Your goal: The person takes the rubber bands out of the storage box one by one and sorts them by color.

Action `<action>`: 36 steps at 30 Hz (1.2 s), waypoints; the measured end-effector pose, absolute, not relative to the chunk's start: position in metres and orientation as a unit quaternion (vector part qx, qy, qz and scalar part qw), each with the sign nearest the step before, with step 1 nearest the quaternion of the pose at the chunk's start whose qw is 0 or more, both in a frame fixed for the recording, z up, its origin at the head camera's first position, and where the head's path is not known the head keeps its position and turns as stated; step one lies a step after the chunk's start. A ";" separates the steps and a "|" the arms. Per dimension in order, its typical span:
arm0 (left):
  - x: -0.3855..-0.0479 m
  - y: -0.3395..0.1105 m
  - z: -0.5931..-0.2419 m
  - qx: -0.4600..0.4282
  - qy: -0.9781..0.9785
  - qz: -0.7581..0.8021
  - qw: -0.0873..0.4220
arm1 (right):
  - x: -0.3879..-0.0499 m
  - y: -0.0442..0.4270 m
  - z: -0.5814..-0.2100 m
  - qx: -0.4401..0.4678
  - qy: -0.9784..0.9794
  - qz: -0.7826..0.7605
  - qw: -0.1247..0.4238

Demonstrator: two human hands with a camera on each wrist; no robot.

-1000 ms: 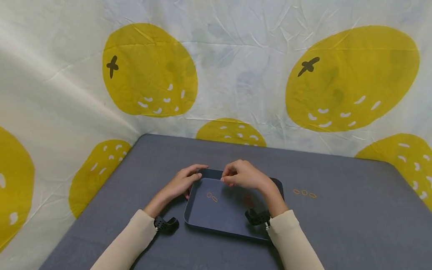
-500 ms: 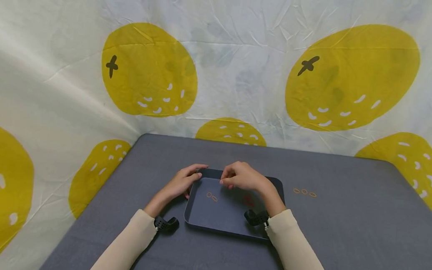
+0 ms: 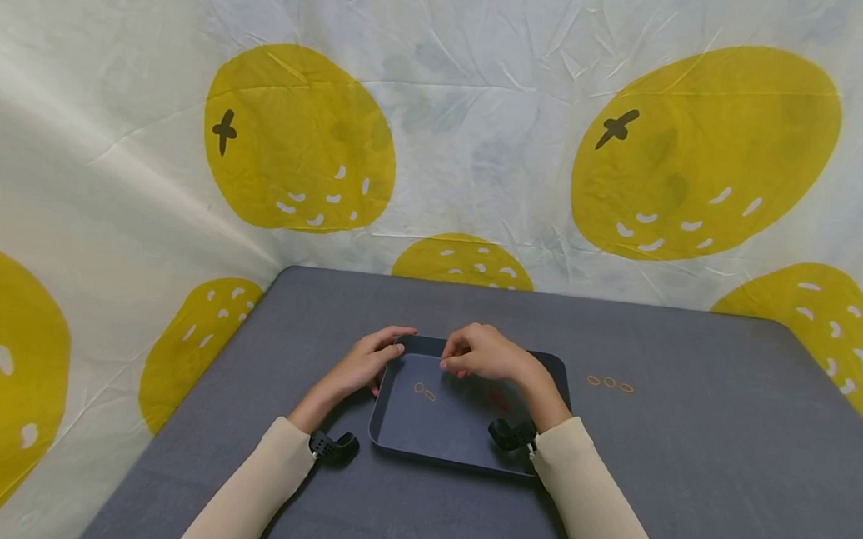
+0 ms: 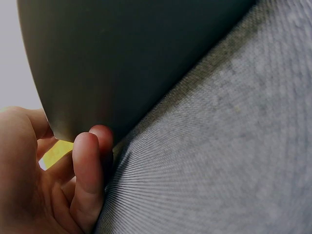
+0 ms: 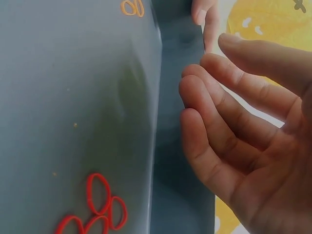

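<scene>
A dark grey rectangular tray (image 3: 450, 438) lies on the table. My left hand (image 3: 365, 365) grips its far left corner, thumb over the rim and fingertips (image 4: 87, 151) against the outer wall. Above the tray's far side hovers my right hand (image 3: 486, 353), its fingers loosely bent. The right wrist view shows a gap between thumb and forefinger, with nothing held. Two orange rubber bands (image 3: 425, 392) lie in the tray's left part. Several red rubber bands (image 5: 100, 204) lie together on the right, partly behind my right forearm in the head view.
Three orange rubber bands (image 3: 609, 383) sit in a row on the grey table (image 3: 719, 457), right of the tray. Behind the table hangs a white cloth (image 3: 486, 140) printed with yellow fruit. Each wrist wears a black camera mount (image 3: 335, 448).
My right hand has dipped very slightly over the tray. The left hand, the tray and the rubber bands have stayed in place.
</scene>
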State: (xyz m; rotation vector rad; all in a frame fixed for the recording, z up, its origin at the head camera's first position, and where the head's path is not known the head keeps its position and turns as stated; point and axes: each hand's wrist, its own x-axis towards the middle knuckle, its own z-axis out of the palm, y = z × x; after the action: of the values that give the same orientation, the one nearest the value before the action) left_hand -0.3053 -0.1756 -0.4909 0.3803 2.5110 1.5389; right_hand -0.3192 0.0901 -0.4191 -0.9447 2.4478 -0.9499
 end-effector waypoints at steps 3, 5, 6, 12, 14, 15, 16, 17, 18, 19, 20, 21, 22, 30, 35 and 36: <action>-0.305 -0.176 -0.490 0.127 0.844 0.515 0.085 | -0.320 0.090 -0.420 -0.333 0.865 -0.333 0.175; -0.305 -0.175 -0.490 0.128 0.844 0.514 0.083 | -0.320 0.089 -0.421 -0.333 0.865 -0.331 0.176; -0.305 -0.175 -0.489 0.130 0.844 0.514 0.082 | -0.320 0.089 -0.421 -0.333 0.865 -0.331 0.177; -0.306 -0.175 -0.489 0.134 0.843 0.514 0.080 | -0.321 0.089 -0.424 -0.328 0.867 -0.331 0.176; -0.306 -0.175 -0.489 0.132 0.843 0.515 0.080 | -0.321 0.089 -0.425 -0.326 0.868 -0.331 0.177; -0.305 -0.175 -0.489 0.131 0.843 0.516 0.080 | -0.321 0.089 -0.425 -0.327 0.868 -0.330 0.177; -0.305 -0.175 -0.489 0.131 0.843 0.516 0.080 | -0.321 0.089 -0.425 -0.328 0.867 -0.330 0.177; -0.305 -0.175 -0.489 0.130 0.842 0.517 0.080 | -0.321 0.089 -0.424 -0.326 0.868 -0.331 0.178; -0.306 -0.175 -0.489 0.130 0.842 0.518 0.080 | -0.321 0.090 -0.424 -0.325 0.868 -0.331 0.178; -0.306 -0.175 -0.489 0.130 0.841 0.519 0.080 | -0.321 0.090 -0.424 -0.324 0.868 -0.331 0.179; -0.306 -0.174 -0.490 0.130 0.841 0.519 0.080 | -0.321 0.090 -0.424 -0.323 0.868 -0.331 0.179; -0.306 -0.174 -0.490 0.131 0.841 0.519 0.080 | -0.320 0.090 -0.424 -0.323 0.869 -0.331 0.179; -0.306 -0.174 -0.490 0.131 0.841 0.519 0.081 | -0.320 0.090 -0.424 -0.321 0.869 -0.331 0.181; -0.305 -0.175 -0.491 0.135 0.838 0.522 0.080 | -0.321 0.090 -0.427 -0.321 0.870 -0.328 0.181; -0.305 -0.176 -0.492 0.140 0.836 0.524 0.084 | -0.321 0.089 -0.427 -0.322 0.866 -0.333 0.188; -0.305 -0.176 -0.491 0.141 0.835 0.525 0.085 | -0.321 0.089 -0.427 -0.321 0.866 -0.334 0.189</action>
State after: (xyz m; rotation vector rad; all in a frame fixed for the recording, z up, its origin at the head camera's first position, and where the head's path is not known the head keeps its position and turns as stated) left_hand -0.3052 -0.1762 -0.4915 0.4215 2.4918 1.5646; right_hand -0.3208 0.0894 -0.4271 -0.9025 2.4355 -0.9395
